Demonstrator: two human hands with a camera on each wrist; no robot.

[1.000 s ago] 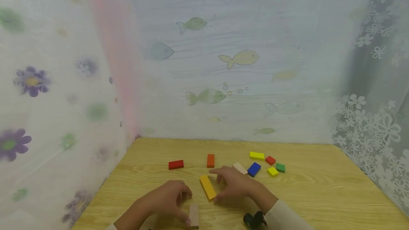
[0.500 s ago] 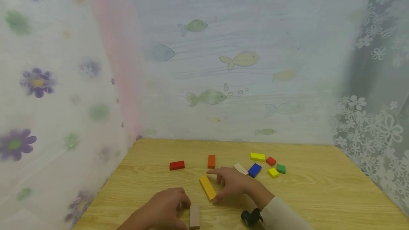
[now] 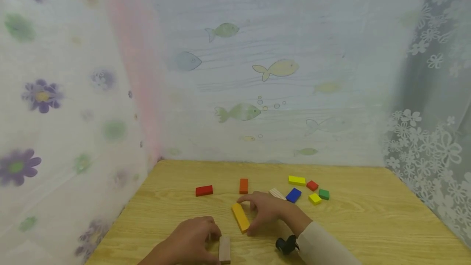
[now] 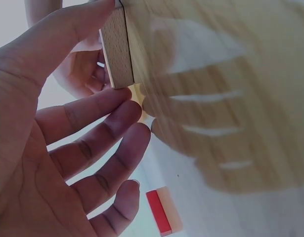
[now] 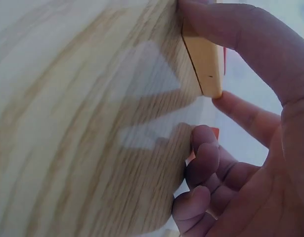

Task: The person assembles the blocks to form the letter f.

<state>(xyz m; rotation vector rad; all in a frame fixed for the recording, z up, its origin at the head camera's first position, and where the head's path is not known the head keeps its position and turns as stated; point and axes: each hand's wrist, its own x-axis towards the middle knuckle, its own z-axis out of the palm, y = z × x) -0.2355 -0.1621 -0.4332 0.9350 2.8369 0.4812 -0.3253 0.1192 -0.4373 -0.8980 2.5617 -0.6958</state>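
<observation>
At the near edge of the head view, my left hand (image 3: 187, 240) pinches a plain wooden block (image 3: 225, 250) lengthwise. In the left wrist view the thumb is at one end of that block (image 4: 117, 49) and the index fingertip at the other. My right hand (image 3: 266, 209) spans an orange-yellow block (image 3: 241, 218), thumb at its near end and index fingertip at its far end. The right wrist view shows this block (image 5: 206, 64) on the table between thumb and index finger, the other fingers curled beside it.
Beyond the hands lie a red block (image 3: 204, 190) and an orange block (image 3: 243, 186). A pale striped block (image 3: 277, 194), a blue block (image 3: 293, 195) and several small yellow, red and green ones are at right. A black device (image 3: 287, 244) sits at the right wrist.
My left hand has drawn nearer the body, its index finger coming to the wooden block's far end. My right index finger has come in to the orange-yellow block, which has shifted slightly.
</observation>
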